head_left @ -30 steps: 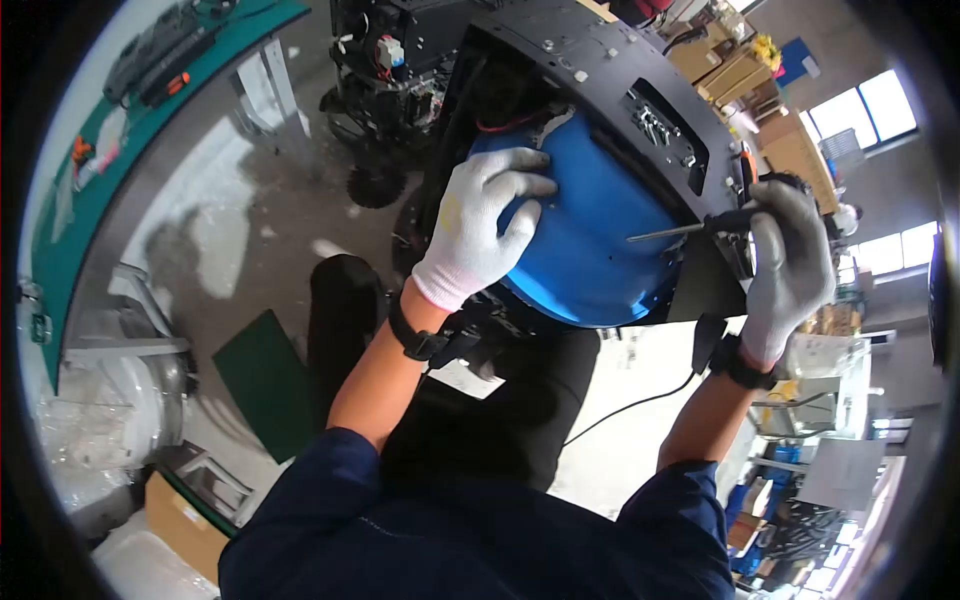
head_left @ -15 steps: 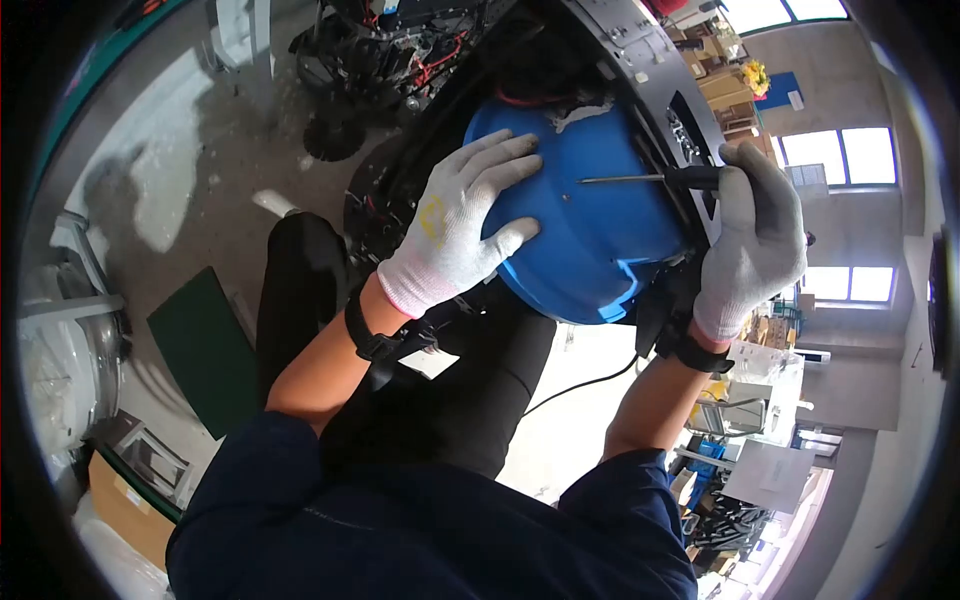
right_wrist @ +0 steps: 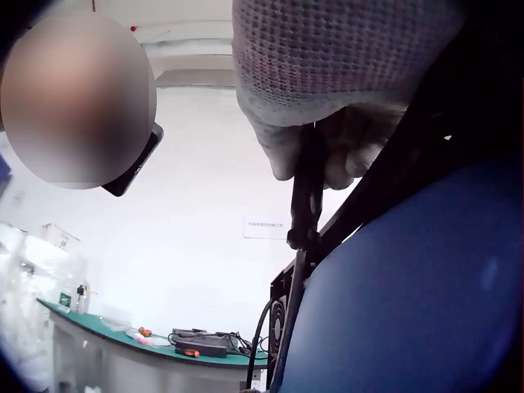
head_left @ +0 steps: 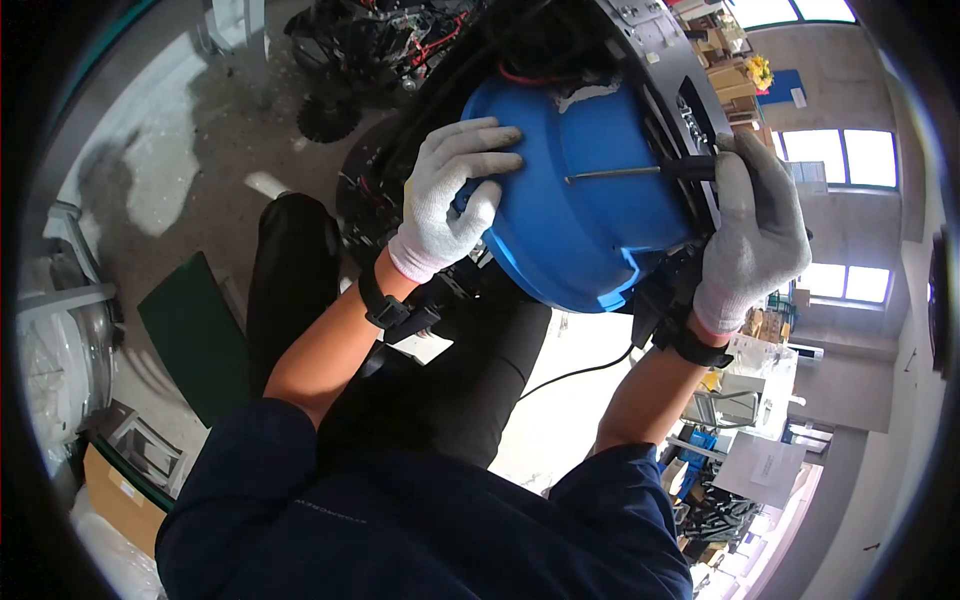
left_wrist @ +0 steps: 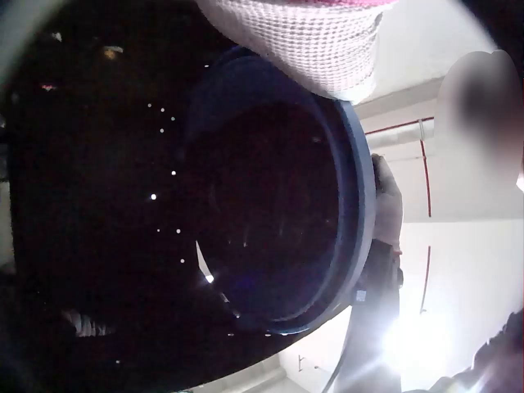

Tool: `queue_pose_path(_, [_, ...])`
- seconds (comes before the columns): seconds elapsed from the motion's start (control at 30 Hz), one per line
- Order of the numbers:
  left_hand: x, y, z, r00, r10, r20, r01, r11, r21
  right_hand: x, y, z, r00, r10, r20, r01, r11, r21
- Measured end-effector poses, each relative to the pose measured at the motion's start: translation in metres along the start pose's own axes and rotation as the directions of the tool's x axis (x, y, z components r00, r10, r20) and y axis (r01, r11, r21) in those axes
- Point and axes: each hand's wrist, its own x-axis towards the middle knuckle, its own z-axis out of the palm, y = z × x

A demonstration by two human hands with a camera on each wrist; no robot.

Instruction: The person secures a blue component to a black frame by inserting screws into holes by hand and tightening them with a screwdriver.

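Observation:
A blue curved plastic shell [head_left: 600, 225] with a notched lower edge sits in the black machine housing [head_left: 660, 50]. My gloved left hand [head_left: 445, 195] is at the shell's left edge, its fingers spread and loosely bent, fingertips over the blue surface. In the left wrist view the shell's rim [left_wrist: 357, 164] curves below the glove cuff [left_wrist: 319, 49]. My gloved right hand [head_left: 750, 235] grips a screwdriver [head_left: 688, 168] by its black handle at the housing's right side. Its thin shaft points left across the shell. The right wrist view shows the handle [right_wrist: 307, 192] between the fingers.
Wiring and a round black brush [head_left: 328, 117] lie beyond the left hand. A dark green panel [head_left: 195, 335] is on the floor at left. A black cable [head_left: 580, 380] runs below the shell. The right wrist view shows a green-topped bench [right_wrist: 106, 327].
My left hand first moved down over the shell, then drew back left to its edge. The right hand brought the screwdriver left across the shell and keeps hold of it. The head view shifted too.

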Motion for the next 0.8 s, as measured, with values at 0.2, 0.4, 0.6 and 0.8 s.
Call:
queue_pose_path(0.2, [-0.0015,-0.0024,0.0012,1.000,0.018,-0.008,-0.018,1.000,0.000,-0.0012,0.0019,-0.0021,0.999,-0.039,0.032,0.041,0.997,-0.070])
queue_pose_path(0.4, [-0.0026,-0.0034,0.0025,1.000,0.015,-0.021,-0.015,1.000,-0.014,-0.0012,0.0012,-0.0016,0.998,-0.052,0.037,0.054,0.997,-0.063])
queue_pose_path(0.6, [-0.0037,-0.0028,0.0025,1.000,-0.007,-0.019,0.007,1.000,-0.013,-0.0034,-0.0021,-0.0014,0.997,-0.065,0.046,0.068,0.995,-0.074])
queue_pose_path(0.8, [-0.0040,-0.0039,0.0018,1.000,-0.016,-0.017,0.016,1.000,-0.017,-0.0034,0.0021,-0.0005,0.997,-0.077,0.000,0.077,0.997,-0.009])
